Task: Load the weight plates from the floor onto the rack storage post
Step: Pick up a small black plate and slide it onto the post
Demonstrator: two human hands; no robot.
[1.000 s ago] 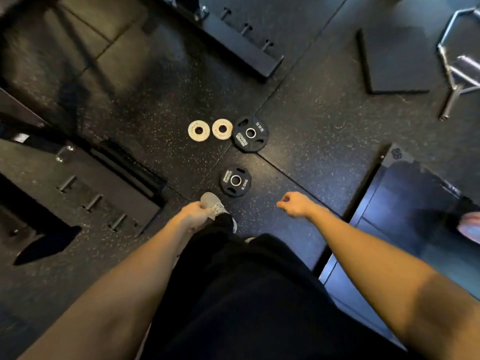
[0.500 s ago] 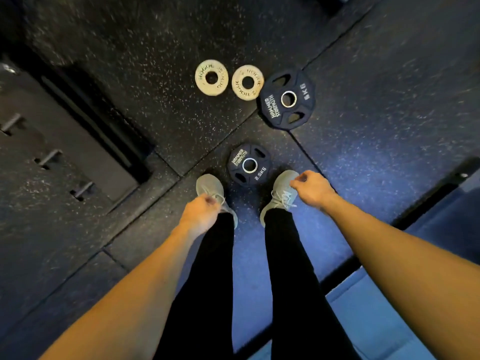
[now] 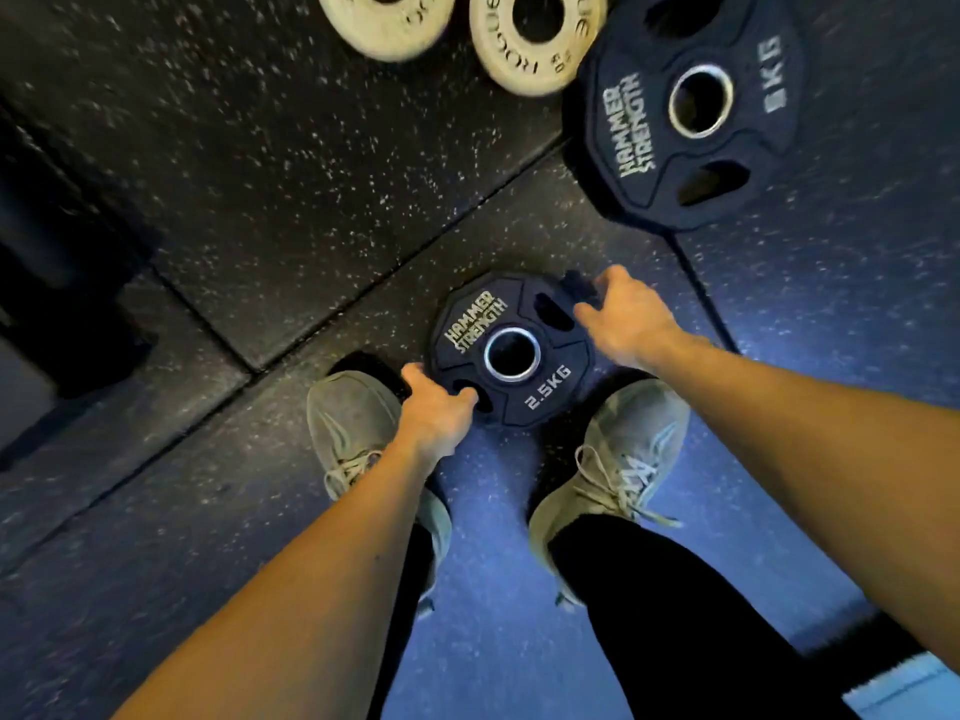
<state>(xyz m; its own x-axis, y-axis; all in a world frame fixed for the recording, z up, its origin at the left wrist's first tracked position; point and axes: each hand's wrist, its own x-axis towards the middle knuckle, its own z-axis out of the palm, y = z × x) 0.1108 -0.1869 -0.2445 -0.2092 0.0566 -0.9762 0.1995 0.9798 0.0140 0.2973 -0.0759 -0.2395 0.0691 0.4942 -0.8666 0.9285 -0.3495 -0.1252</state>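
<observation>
Plates lie flat on the speckled rubber floor (image 3: 270,163), and both hands are at the smallest black one, the 2.5KG plate (image 3: 511,350), which sits just ahead of the two grey shoes (image 3: 353,423). At its near-left edge the left hand (image 3: 436,413) is curled, the thumb dipping into a grip slot and the fingers hidden under the rim, so it has hold of that side. Opposite, at the far-right edge, the right hand (image 3: 626,319) is half open with fingers bent over the rim, touching it; whether they have closed on it I cannot tell. So the plate lies between the hands. Farther off to the right rests the bigger black 5KG plate (image 3: 691,106), well apart, and beside it two pale plates (image 3: 535,39), partly cut off by the top edge
</observation>
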